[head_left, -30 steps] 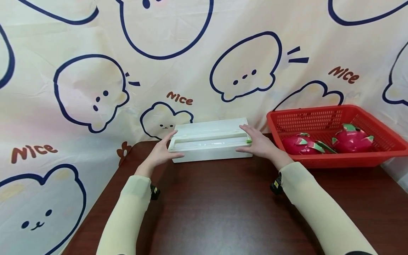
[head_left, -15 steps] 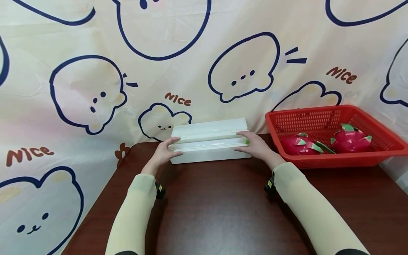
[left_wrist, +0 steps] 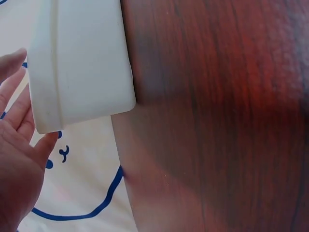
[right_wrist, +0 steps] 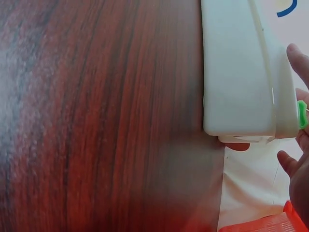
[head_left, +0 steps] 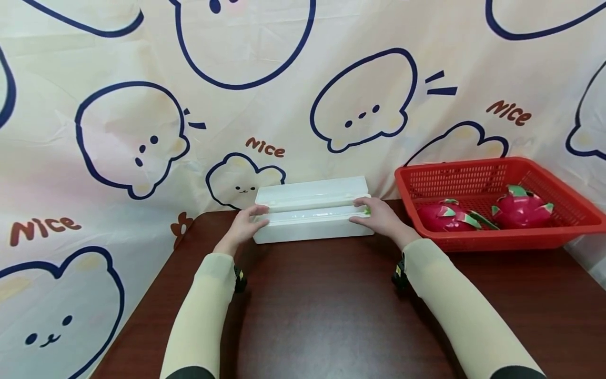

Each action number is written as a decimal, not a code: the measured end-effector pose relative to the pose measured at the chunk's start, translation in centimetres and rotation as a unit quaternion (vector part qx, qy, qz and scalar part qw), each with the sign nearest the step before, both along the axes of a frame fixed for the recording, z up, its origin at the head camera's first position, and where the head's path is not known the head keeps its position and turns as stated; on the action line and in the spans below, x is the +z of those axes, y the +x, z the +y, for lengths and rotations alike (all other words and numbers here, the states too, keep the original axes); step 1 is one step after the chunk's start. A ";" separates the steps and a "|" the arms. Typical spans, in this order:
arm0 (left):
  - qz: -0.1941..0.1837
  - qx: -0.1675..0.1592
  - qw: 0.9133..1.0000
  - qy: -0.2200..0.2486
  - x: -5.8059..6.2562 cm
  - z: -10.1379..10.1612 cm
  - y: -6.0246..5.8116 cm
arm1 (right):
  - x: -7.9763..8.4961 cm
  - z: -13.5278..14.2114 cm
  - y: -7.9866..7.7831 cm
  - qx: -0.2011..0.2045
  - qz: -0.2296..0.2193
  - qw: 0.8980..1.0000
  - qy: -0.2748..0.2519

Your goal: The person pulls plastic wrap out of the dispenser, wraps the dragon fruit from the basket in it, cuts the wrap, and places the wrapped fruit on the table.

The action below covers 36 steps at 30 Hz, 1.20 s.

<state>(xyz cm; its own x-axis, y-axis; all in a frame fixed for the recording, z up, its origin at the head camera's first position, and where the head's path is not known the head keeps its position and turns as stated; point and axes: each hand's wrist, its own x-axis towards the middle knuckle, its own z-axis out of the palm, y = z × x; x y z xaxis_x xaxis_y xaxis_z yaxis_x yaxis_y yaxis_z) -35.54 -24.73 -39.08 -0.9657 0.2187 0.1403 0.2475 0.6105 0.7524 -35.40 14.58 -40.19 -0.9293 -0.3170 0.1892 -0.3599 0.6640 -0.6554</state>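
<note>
A long white box [head_left: 312,226] with a shiny strip along its top, looking like a cling film dispenser, lies near the table's back edge. Behind the strip stands a white panel [head_left: 312,192]. My left hand [head_left: 243,226] is at the box's left end. In the left wrist view its thumb touches the lower corner while the extended fingers reach along the top side. At the opposite end my right hand [head_left: 385,221] has its fingers over the top edge, around a small green piece [right_wrist: 302,115]; its thumb stands apart from the box end.
To the right stands a red perforated basket [head_left: 502,243] holding a pink dragon fruit [head_left: 521,209] and another dragon fruit [head_left: 442,217], both glossy. A dark brown wooden table [head_left: 341,310] lies under everything. A cartoon-printed cloth [head_left: 284,110] hangs right behind the box.
Both hands have moved lower, from the box's rear upper edge to its front top part. The front strip appears lowered. Box and basket keep their places.
</note>
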 end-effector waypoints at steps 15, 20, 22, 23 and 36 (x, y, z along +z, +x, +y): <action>-0.035 0.012 0.998 -0.044 0.8 0.9 -1.5 | -0.3 0.0 -0.4 0.000 0.008 1.000 -0.004; -0.022 0.018 0.999 -0.047 0.5 1.3 -1.9 | -0.2 0.1 -0.3 -0.005 0.003 1.000 -0.001; -0.013 0.024 0.999 -0.042 0.3 1.4 -2.0 | -0.2 0.2 -0.3 -0.007 0.002 1.000 -0.002; -0.008 0.027 0.999 -0.037 0.3 1.3 -2.0 | -0.2 0.2 -0.2 -0.006 0.003 1.000 -0.003; -0.010 0.064 0.995 0.078 -0.2 0.9 -1.9 | -0.2 0.1 -0.8 -0.005 0.003 1.000 -0.008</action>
<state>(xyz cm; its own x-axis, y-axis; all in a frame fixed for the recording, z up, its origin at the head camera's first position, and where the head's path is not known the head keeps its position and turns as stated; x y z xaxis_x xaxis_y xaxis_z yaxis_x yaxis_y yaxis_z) -37.42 -23.88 -39.30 -0.9872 0.0704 0.1433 0.1591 0.5121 0.8441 -36.16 14.68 -40.41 -0.9317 -0.3041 0.1989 -0.3563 0.6574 -0.6640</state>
